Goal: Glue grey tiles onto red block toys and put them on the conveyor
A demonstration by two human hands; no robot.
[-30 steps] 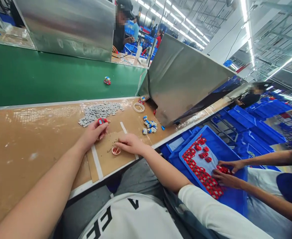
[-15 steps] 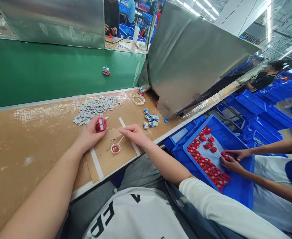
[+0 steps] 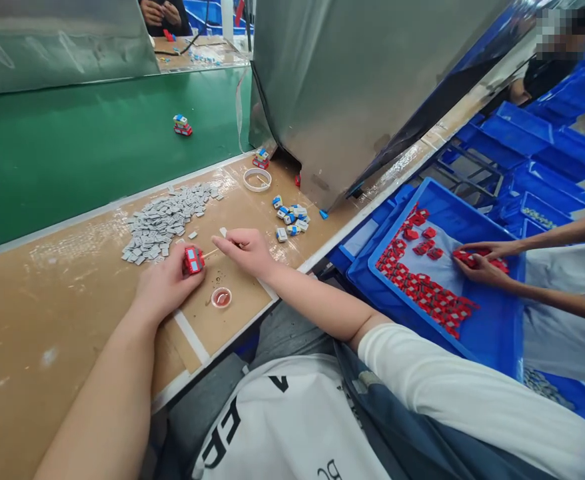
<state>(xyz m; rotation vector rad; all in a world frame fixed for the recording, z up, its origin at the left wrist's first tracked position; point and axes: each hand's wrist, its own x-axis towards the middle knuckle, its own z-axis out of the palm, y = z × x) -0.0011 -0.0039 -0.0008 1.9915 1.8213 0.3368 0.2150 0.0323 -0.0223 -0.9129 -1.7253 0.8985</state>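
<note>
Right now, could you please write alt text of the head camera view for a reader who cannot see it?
At a brown workbench, the person's left hand holds a small red toy part while the right hand touches a thin stick to it, above a small cup. A pile of grey pieces lies behind; a co-worker's hands sort red parts in a blue tray.

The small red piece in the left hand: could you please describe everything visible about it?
The small red piece is a boxy toy-like part, seemingly plastic, with pale blue window-like panels on its upturned face. The left hand pinches it just above the brown table, while a thin stick held by the right hand points at its side.
</note>
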